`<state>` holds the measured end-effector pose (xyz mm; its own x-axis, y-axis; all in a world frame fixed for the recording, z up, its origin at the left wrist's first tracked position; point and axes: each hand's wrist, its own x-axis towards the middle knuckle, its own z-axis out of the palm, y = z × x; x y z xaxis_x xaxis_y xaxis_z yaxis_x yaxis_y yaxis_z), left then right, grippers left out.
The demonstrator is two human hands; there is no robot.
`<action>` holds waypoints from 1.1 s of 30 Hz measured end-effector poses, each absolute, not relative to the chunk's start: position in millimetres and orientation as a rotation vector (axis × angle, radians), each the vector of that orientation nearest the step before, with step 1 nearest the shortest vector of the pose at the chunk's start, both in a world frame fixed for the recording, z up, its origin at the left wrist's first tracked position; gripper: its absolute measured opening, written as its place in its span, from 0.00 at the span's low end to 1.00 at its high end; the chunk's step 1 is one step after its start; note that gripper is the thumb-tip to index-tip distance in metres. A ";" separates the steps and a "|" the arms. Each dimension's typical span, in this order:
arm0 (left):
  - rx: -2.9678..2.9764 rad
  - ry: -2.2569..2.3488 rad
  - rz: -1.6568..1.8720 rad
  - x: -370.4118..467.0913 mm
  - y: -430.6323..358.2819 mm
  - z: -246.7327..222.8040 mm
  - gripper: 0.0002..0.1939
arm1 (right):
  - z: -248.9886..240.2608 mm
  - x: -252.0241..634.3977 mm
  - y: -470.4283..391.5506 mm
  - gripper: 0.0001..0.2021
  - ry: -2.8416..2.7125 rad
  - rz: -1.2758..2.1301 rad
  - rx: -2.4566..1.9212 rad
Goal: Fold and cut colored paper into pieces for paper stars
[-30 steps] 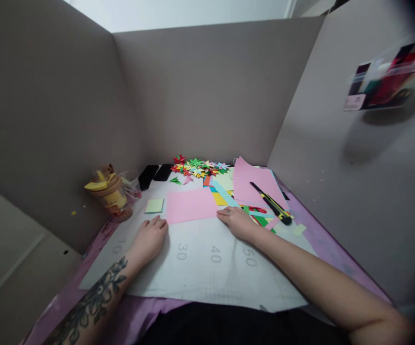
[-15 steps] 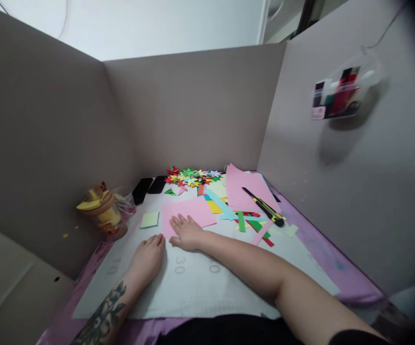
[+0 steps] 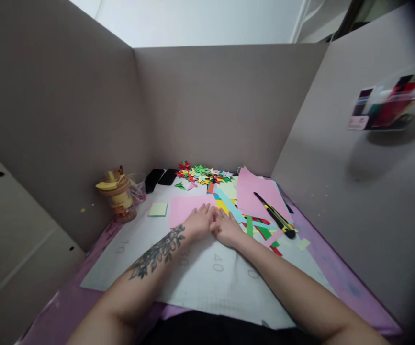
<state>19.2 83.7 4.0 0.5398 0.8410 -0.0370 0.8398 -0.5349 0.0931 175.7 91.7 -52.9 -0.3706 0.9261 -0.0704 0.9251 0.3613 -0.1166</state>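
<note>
A sheet of pink paper (image 3: 185,206) lies on the white numbered mat (image 3: 139,268). My left hand (image 3: 200,221) rests flat over its front right part, fingers stretched forward. At the sheet's right edge is my right hand (image 3: 226,228), palm down and touching the left hand, with its fingers laid forward. The sheet's right corner is hidden under both hands. Left of the sheet sits a small stack of pale green square paper (image 3: 158,209). Coloured paper strips (image 3: 249,226) lie just right of my right hand.
A black and yellow utility knife (image 3: 277,216) lies partly over larger pink sheets (image 3: 259,191) at the right. Folded paper stars (image 3: 202,175) are heaped at the back. Two black phone-like slabs (image 3: 167,177), a clear cup (image 3: 137,186) and a brown pot-shaped container (image 3: 118,196) stand left. Grey panels surround the table.
My left hand has moved right and forward onto the pink sheet. My right hand has slid right to the sheet's edge, beside the left. The camera view has shifted left.
</note>
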 end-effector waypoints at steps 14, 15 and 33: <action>2.511 1.767 0.031 -63.8 67.5 -40.6 0.37 | -46.0 154.2 92.2 0.38 -2.454 0.304 -1.832; 2.513 1.779 0.036 -64.5 66.2 -40.9 0.37 | -43.1 143.3 91.1 0.40 -2.448 0.314 -1.789; 2.519 1.776 -0.080 -61.7 68.3 -37.4 0.34 | -49.2 165.9 96.3 0.38 -2.471 0.288 -1.765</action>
<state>-61.7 68.3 -37.4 0.3354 0.9390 -0.0758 0.9420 -0.3351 0.0177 165.9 96.3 -49.2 -0.3274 0.9442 -0.0352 0.9270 0.3138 -0.2052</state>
